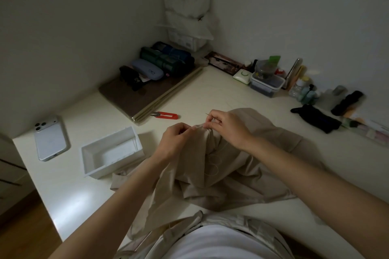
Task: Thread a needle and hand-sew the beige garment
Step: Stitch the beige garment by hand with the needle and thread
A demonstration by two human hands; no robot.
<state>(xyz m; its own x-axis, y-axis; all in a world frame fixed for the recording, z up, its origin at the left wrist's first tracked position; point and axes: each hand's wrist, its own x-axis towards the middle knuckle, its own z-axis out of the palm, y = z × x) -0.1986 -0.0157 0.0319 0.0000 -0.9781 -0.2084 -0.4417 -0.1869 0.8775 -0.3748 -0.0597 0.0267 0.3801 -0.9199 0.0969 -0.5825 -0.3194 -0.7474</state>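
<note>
Both hands meet at the garment's [242, 153] raised fold: left hand [176, 139] pinches cloth, right hand [227, 128], at its 3 o'clock, pinches the needle [208, 115].

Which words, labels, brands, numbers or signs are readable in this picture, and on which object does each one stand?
No word or number is readable.
Blue glasses case: only a small drawing of spectacles, no text.
Stacked white packages in the corner: print too blurred to read.
White box with green trim: a green curved mark, unclear.
</note>
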